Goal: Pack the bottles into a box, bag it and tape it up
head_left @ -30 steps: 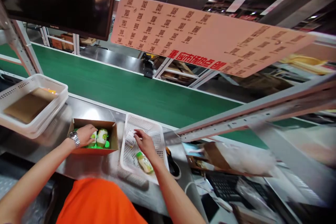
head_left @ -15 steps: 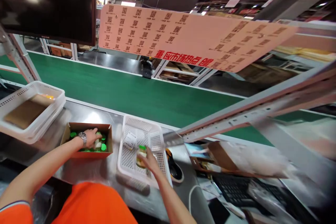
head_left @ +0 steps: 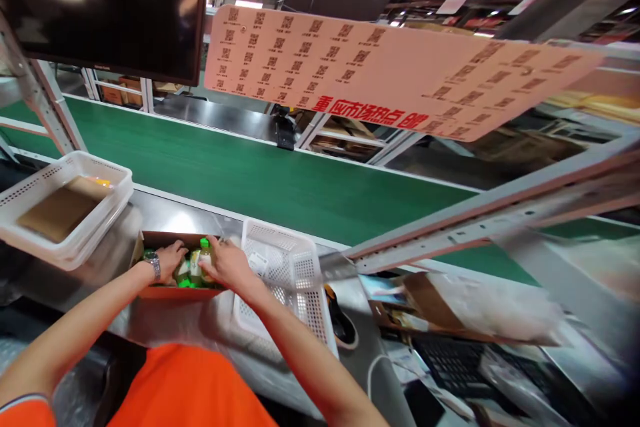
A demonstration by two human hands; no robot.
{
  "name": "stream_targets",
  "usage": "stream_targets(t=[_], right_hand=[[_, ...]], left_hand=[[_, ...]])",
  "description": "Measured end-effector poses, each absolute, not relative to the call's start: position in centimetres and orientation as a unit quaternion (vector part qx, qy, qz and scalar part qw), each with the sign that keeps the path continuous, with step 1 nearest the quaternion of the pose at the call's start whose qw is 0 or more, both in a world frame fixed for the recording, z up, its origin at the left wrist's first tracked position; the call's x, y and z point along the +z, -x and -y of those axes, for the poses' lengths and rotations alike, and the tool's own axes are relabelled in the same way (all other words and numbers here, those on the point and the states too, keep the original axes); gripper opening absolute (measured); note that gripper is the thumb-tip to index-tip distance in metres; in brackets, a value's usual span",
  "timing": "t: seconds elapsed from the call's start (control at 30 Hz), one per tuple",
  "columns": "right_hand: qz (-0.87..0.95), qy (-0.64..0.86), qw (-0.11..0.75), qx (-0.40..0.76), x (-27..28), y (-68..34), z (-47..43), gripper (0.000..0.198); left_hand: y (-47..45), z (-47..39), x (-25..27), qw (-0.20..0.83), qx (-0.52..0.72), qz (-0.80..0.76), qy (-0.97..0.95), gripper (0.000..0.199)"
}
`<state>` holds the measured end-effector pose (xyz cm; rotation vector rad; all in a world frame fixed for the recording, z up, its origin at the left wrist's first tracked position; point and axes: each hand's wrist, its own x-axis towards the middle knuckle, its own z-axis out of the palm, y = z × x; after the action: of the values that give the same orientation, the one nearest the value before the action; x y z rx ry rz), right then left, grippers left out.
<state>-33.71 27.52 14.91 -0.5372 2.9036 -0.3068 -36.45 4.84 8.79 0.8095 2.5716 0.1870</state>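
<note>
Cardboard, brown and open-topped, makes up the small box (head_left: pixel 176 265) on the steel bench (head_left: pixel 165 217), and both hands meet over it; the right hand (head_left: pixel 223 265) has its fingers wrapped round a green-capped bottle (head_left: pixel 204 257), held upright at the box's right end, cap showing just above the knuckles; the left hand (head_left: pixel 170 257), with a metal watch (head_left: pixel 154 265) on its wrist, reaches in from the other end and lies on the bottles (head_left: pixel 186 272) already packed there, fingers curled among the green caps, though whether it grips one or only presses on them I cannot tell; the two hands are close, with the held bottle between them; just to the right of the right wrist, touching the forearm's underside, sits a white perforated basket (head_left: pixel 285 273) with a small white label (head_left: pixel 257 263) lying in it near the hand; further right of the grip, beyond the basket, a black scanner (head_left: pixel 341 324) rests on the bench; well to the left of the left hand stand stacked white trays (head_left: pixel 65 213) holding a flat brown card; beyond both hands runs a green conveyor belt (head_left: pixel 260 180); below them shows an orange shirt (head_left: pixel 185 390).
</note>
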Motion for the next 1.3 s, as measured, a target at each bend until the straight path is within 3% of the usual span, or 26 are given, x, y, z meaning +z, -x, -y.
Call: stream_targets(t=[0.17,0.3,0.4,0.47,0.53,0.67,0.83,0.9,1.07,1.17,1.3], right_hand=[[-0.981,0.16,0.111,0.02,14.1,34.2,-25.6,0.059],[-0.979,0.168,0.11,0.038,14.1,34.2,-25.4,0.063],[-0.976,0.182,0.106,0.056,13.9,34.0,-25.6,0.086],[-0.972,0.199,0.106,0.061,13.7,33.9,-25.8,0.106],[-0.966,0.229,0.109,0.056,13.6,33.8,-26.2,0.113],[-0.96,0.254,0.113,0.035,13.9,33.8,-26.6,0.091],[-0.943,0.324,0.073,0.002,14.0,34.5,-24.6,0.056],[-0.934,0.345,0.095,-0.009,13.4,35.0,-23.0,0.059],[-0.923,0.356,0.144,0.025,10.7,36.2,-19.0,0.098],[-0.913,0.377,0.156,0.022,9.5,36.7,-17.9,0.093],[-0.919,0.338,0.201,-0.036,8.9,37.1,-17.6,0.081]], left_hand=[[34.6,-4.6,9.3,0.203,0.019,-0.96,-0.193,0.122],[35.1,-2.9,9.4,0.238,0.009,-0.961,-0.14,0.101],[35.9,-2.2,8.9,0.285,0.001,-0.948,-0.14,0.087],[36.2,-2.3,8.8,0.295,-0.002,-0.945,-0.142,0.087],[36.4,-2.5,8.9,0.297,-0.003,-0.944,-0.146,0.092],[36.0,-2.3,9.6,0.29,-0.011,-0.94,-0.181,0.091],[34.8,-1.1,11.0,0.289,-0.03,-0.934,-0.207,0.054],[34.3,-0.8,11.7,0.269,-0.04,-0.941,-0.202,0.054],[33.6,-1.2,12.5,0.239,-0.08,-0.953,-0.168,0.069],[34.0,-1.4,12.5,0.258,-0.089,-0.947,-0.171,0.083],[34.9,-1.3,12.6,0.284,-0.064,-0.938,-0.188,0.062]])
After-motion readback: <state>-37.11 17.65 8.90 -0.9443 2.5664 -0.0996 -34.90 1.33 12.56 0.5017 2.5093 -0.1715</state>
